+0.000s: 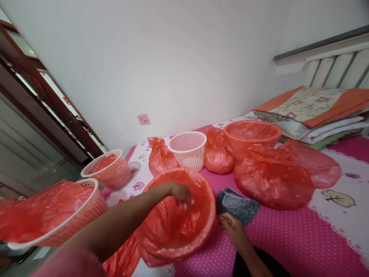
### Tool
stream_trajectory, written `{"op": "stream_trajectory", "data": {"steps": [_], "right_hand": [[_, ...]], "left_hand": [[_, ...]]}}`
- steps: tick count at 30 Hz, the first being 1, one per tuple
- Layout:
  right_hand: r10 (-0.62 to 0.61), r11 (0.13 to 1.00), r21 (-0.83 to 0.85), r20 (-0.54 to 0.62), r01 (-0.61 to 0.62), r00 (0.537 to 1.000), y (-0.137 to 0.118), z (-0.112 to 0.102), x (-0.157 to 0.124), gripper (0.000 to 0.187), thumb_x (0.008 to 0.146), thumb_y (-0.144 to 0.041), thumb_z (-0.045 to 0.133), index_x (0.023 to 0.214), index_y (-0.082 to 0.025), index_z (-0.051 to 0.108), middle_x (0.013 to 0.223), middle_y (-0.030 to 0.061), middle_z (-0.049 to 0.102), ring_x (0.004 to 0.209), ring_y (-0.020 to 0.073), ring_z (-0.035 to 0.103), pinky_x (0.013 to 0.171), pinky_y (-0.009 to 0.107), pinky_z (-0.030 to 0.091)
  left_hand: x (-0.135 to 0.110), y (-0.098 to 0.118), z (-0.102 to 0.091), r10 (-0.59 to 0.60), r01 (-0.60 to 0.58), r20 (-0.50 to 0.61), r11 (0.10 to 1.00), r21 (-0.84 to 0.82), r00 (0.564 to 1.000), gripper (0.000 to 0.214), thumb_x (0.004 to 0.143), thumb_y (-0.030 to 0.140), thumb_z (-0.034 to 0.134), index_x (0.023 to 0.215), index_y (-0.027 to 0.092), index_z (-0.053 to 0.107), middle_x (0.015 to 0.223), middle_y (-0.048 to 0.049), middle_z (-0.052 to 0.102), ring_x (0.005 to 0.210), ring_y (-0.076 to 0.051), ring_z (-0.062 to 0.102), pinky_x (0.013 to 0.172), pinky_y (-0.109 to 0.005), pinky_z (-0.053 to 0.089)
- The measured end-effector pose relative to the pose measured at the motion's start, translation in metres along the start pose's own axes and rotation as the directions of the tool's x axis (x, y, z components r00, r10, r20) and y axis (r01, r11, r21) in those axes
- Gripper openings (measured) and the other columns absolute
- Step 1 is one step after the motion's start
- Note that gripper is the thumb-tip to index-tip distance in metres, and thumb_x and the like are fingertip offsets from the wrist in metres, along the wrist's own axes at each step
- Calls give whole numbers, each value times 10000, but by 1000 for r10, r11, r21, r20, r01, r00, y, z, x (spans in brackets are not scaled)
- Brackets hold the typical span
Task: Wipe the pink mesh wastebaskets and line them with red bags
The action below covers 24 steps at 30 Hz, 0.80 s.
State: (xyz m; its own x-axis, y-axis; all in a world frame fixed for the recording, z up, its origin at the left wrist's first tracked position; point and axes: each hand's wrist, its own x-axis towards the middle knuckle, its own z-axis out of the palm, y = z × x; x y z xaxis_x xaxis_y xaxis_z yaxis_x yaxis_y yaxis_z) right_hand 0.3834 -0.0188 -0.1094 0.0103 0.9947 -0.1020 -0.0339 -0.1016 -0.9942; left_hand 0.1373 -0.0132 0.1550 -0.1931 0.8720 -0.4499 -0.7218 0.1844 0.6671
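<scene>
Head camera is looking down at a pink bed sheet (pixel 288 238). Near the middle, a red bag (pixel 173 229) is sitting inside a basket (pixel 211 215) and folding over its rim. The left hand (pixel 180 192) is reaching in at the 12 o'clock side of the rim, fingers bent down and touching the bag; I cannot tell if it is gripping. The right hand (pixel 232 229) is at the 4 o'clock side, fingers pinched together on the bag's edge. A grey cloth (pixel 238 206) is lying just beside it at 3 o'clock. A bare white basket (pixel 188 151) is standing at 12 o'clock. A big loose bag (pixel 273 181) is lying at 2 o'clock. Two more lined baskets (pixel 108 169) are sitting at 9 and 10 o'clock.
</scene>
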Motion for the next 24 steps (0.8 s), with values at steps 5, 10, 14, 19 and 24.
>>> {"op": "stream_trajectory", "data": {"steps": [5,10,14,19,24], "right_hand": [[47,999,18,53,-48,998,-3,-2,-1,407,653,-622,705,782,-236,727,801,84,779,778,301,727,625,367,544],[117,992,48,21,-118,993,-5,-2,-2,426,585,-626,729,751,-233,718,730,64,762,687,272,714,605,361,540],[103,994,36,-16,-102,995,-4,-2,-5,441,563,-629,760,740,-227,719,712,48,751,626,240,695,584,346,534],[84,990,118,-60,-76,995,-7,-5,-20,509,568,-669,802,772,-209,731,700,45,745,620,222,699,592,334,545],[167,935,314,14,-163,986,-13,-11,-38,565,631,-675,845,892,-183,751,789,79,778,674,212,723,635,322,577]], "left_hand": [[-20,67,-18,309,-490,380,573,657,872,239,745,250,839,953,178,745,872,-76,794,847,-225,744,744,-297,568],[-74,51,-154,727,-567,-115,614,548,677,365,792,442,761,1014,156,725,942,-93,785,837,-207,731,719,-286,544],[-79,-3,-212,268,-160,-327,934,320,906,275,978,336,557,1005,112,714,951,-146,780,777,-204,738,671,-299,542],[-73,-32,-198,69,-53,-144,992,110,987,267,985,389,614,975,138,705,911,-104,778,741,-178,732,712,-295,574],[-75,-45,-175,48,-61,-142,994,-91,989,108,956,112,578,928,126,682,753,-79,773,581,-162,705,571,-268,568]]}}
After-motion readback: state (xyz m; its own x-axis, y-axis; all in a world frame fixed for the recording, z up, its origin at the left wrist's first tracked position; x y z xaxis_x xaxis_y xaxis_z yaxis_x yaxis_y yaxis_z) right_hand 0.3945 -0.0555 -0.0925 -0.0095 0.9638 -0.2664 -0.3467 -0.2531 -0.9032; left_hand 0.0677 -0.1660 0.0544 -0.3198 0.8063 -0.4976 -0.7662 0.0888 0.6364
